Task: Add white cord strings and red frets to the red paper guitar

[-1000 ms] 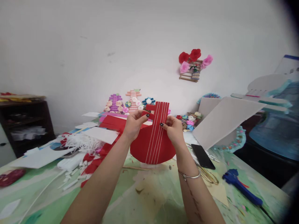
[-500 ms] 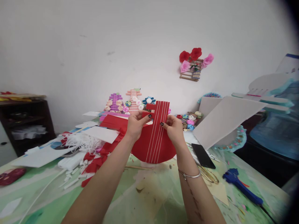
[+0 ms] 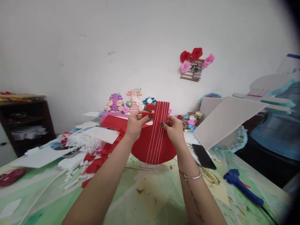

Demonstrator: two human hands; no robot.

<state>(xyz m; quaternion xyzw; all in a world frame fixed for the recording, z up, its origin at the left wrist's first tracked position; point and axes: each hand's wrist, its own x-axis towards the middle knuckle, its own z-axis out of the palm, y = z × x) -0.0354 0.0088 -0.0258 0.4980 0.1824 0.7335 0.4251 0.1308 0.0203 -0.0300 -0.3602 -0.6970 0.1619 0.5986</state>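
Observation:
I hold a red guitar-shaped foam cutout [image 3: 153, 147] upright above the table, its round body down and its neck up, with several white strings running along it. My left hand [image 3: 136, 125] pinches the left side of the neck, thumb and fingers closed on the red foam. My right hand [image 3: 173, 129] grips the right edge of the same cutout. A silver bangle is on my right wrist.
The green table [image 3: 150, 200] carries white foam sheets [image 3: 100, 135], red scraps [image 3: 93, 164], white strips, a black phone [image 3: 203, 157], scissors [image 3: 209, 176] and a blue glue gun [image 3: 241, 187]. Foam crafts line the back; a big grey sheet [image 3: 225, 120] leans at right. A dark shelf [image 3: 25, 123] stands left.
Both hands keep their hold on the red cutout; it has shifted only slightly, and my left thumb has edged along the neck.

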